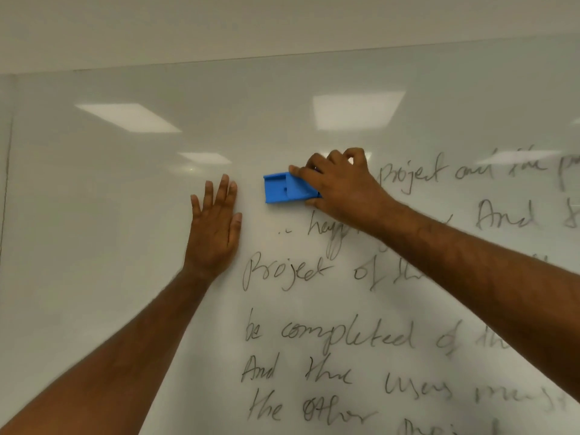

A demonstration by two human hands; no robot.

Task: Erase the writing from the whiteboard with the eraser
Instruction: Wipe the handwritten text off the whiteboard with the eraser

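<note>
Whiteboard (pixel 125 189) fills nearly the whole view, its top edge running across just under the pale wall (pixel 219 23) and its left edge showing as a thin dark line at the far left; the left half of the board is bare and bears only reflections of ceiling lights, which leaves wide room to the left and above; handwriting (pixel 329 337) in black covers the right and lower part, in several lines that run off the right and bottom edges; the eraser (pixel 287 191), blue and oblong, lies flat against the board at the left end of the top line of writing; the right hand (pixel 339 186) grips its right end, fingers curled over the top and thumb underneath; the left hand (pixel 216 227) is spread flat on the board just left of the eraser, fingers straight and pointing up, not touching it; both forearms are bare.
</note>
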